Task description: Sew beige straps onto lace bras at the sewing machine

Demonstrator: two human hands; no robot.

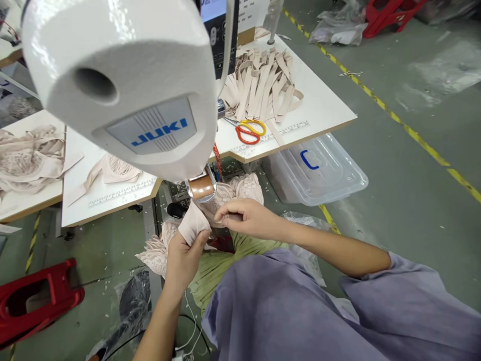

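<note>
My left hand (184, 258) is closed around a beige lace garment piece (193, 223), gripping a fold of its smooth fabric just below the sewing machine's metal foot area (202, 186). My right hand (246, 216) pinches the same fabric from the right, fingers pressed together on its edge. More lace (240, 189) bunches behind the hands under the big white JUKI sewing machine head (124, 85).
A pile of beige straps (263, 82) and orange-and-yellow scissors (250, 130) lie on the white table (323, 110). Lace pieces (30, 155) sit on the left table. A clear plastic bin (319, 173) and red stools (35, 298) stand on the floor.
</note>
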